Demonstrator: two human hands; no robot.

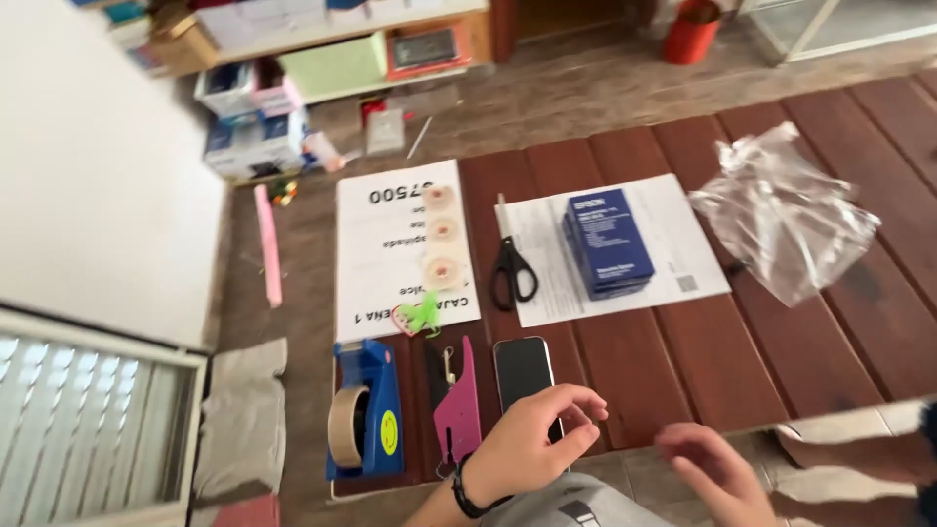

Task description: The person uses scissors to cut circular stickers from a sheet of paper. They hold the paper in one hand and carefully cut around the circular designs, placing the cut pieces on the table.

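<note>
Two hands [625, 454]; one phone [523, 372], one scissors [511, 272], one box [607, 243].

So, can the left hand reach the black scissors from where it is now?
Probably yes. The left hand hovers over the near end of the black phone, and the scissors lie just beyond the phone on the table, with nothing standing between them.

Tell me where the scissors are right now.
In the head view, the black-handled scissors lie on the dark wooden table left of centre, on the left edge of a white sheet, beside the blue box.
</note>
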